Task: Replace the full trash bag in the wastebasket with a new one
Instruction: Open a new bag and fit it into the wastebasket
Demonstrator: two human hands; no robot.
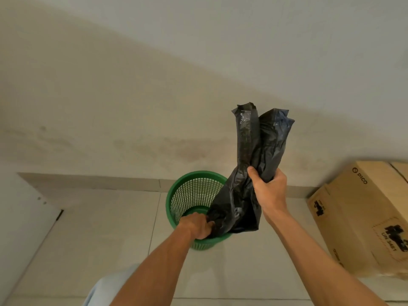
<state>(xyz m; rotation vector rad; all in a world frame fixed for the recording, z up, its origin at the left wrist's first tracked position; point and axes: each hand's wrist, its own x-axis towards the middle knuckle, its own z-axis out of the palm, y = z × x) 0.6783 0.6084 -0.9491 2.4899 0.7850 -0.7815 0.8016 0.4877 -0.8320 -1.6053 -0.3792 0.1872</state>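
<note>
Lining step: left hand (198, 226) clenched on black bag (249, 173) inside green wastebasket (176, 195), centre frame; right hand (268, 191) grips its middle. Next: spread mouth over rim.

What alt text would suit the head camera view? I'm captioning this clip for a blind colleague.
A person's two bare hands hold a crumpled black trash bag over a green mesh wastebasket on a tiled floor: the left hand grips the bag's lower end at the basket's rim, the right hand holds its upper part raised. A cardboard box stands to the right against the wall.
</note>
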